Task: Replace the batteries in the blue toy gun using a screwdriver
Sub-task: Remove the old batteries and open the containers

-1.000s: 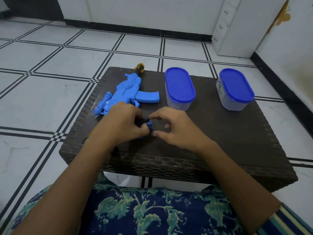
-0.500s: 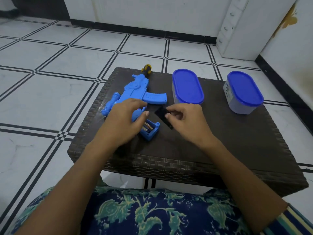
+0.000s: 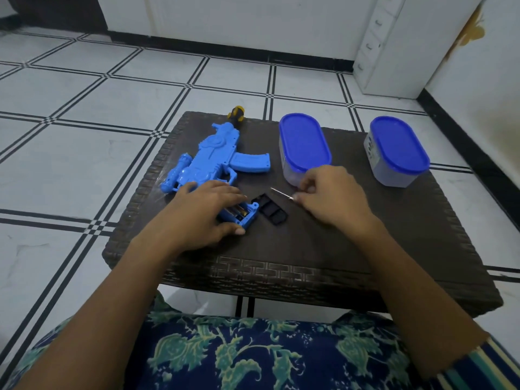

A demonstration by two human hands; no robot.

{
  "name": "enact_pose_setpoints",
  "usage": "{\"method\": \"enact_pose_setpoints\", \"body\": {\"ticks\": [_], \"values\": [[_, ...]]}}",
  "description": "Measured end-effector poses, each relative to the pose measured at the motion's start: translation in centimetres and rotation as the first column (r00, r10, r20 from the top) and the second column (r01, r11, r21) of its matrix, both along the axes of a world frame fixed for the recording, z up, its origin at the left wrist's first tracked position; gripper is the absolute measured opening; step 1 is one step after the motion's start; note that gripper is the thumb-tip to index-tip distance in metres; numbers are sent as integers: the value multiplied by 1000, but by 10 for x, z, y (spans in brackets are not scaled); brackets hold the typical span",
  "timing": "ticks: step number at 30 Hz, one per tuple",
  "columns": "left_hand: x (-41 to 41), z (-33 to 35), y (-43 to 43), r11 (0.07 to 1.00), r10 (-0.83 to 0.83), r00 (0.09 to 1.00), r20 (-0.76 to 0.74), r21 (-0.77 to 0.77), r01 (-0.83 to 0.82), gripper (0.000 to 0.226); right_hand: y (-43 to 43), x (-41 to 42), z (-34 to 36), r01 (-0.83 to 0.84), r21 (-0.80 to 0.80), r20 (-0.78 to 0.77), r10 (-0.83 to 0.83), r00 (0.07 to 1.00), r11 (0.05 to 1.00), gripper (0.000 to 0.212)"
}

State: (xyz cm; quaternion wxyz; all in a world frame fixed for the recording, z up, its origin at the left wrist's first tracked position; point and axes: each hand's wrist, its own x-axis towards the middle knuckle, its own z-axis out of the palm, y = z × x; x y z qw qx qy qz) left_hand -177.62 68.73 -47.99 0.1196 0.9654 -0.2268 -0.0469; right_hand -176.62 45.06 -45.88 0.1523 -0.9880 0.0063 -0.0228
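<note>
Batteries (image 3: 239, 213) show in the blue toy gun (image 3: 216, 153) at the worktop's (image 3: 309, 249) left edge, so, with its grip braced in curled left fingers (image 3: 225, 191), we should pry gently with the thin tool (image 3: 281, 192) our right fingers (image 3: 309, 187) pinch.

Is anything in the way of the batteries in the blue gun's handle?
No lid blocks them: the black cover lies on the table beside the open grip of the blue toy gun, and the batteries show. Only the left hand, holding that grip, reaches partly over them. The right hand pinches a thin metal tool nearby.
</note>
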Motion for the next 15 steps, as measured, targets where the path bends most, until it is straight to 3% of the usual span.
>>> {"method": "enact_pose_setpoints", "body": {"ticks": [3, 6, 10, 12, 13, 15], "values": [[1, 1, -2, 1000, 0, 1000, -4, 18, 1, 64, -19, -1, 2, 79, -124, -246, -108, 963, 989, 35], [1, 1, -8, 999, -8, 1000, 3, 32, 8, 65, -23, 2, -5, 114, -21, -325, -115, 939, 993, 29], [-1, 2, -12, 1000, -1, 1000, 6, 20, 1, 66, -28, 3, -6, 51, 88, -212, -31, 977, 995, 22], [-1, 1, -12, 1000, 3, 1000, -9, 14, -3, 67, -26, 0, 0, -4, 242, -90, 27, 996, 970, 19], [-2, 0, -12, 1000, 2, 1000, -21, 14, -1, 68, -22, -3, 6, -28, 372, -35, 44, 998, 928, 15], [-3, -3, -11, 1000, -8, 999, -51, 14, 9, 73, -13, -8, 19, -69, 652, 44, 53, 998, 755, 7]]}}
